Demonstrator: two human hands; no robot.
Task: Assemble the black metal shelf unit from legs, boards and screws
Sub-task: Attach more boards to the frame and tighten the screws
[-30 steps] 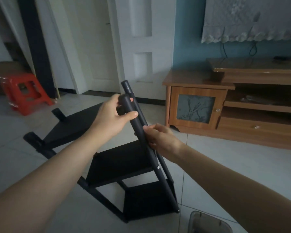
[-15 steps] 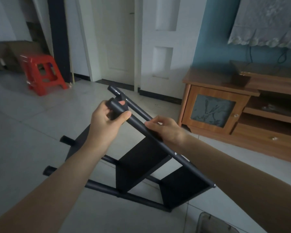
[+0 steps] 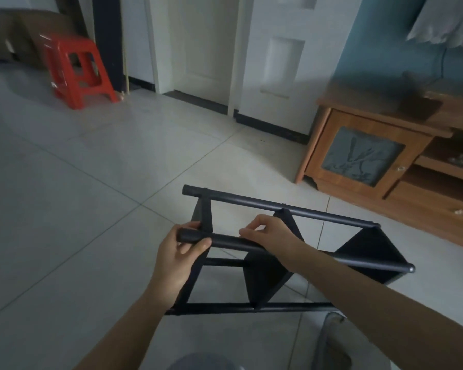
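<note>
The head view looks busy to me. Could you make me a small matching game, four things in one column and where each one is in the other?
Things:
1. left hand
2. right hand
3. red stool
4. wooden cabinet

Places:
A. far left, by the dark door frame
B. gripping the end of the near shelf leg
C. on the right, against the blue wall
D. on the same leg, further along

Pairs: 1-B, 2-D, 3-A, 4-C

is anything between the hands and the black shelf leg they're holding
Nothing visible. The left hand grips the near black metal leg by its end, and the right hand rests its fingers directly on the same leg.
</note>
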